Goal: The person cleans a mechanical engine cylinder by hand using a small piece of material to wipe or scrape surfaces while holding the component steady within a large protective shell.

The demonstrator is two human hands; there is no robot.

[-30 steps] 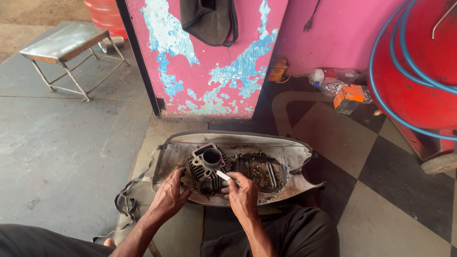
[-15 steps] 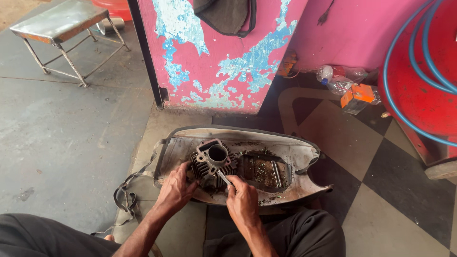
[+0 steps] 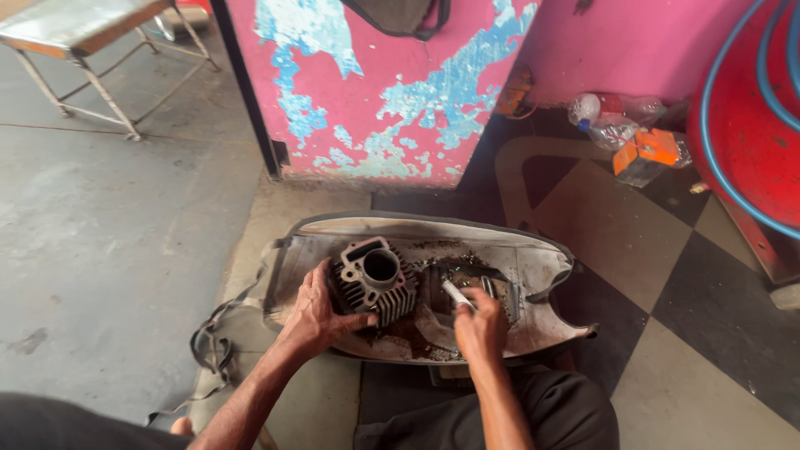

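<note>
Left hand [image 3: 315,318]: forearm reaching up from lower left, fingers [image 3: 354,320] curling closed in a grasp, thumb lying forward. Right hand [image 3: 479,327]: forearm rising near-vertical, fingers pinching shut, knuckles facing up.

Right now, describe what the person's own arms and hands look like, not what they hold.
Both forearms are bare: no sleeves show in the frame. The left hand and right hand wear no gloves, and no rings, watch or bracelet can be seen. The fingers look smudged with dark grime. Dark trousers cover the legs below the arms.
</note>
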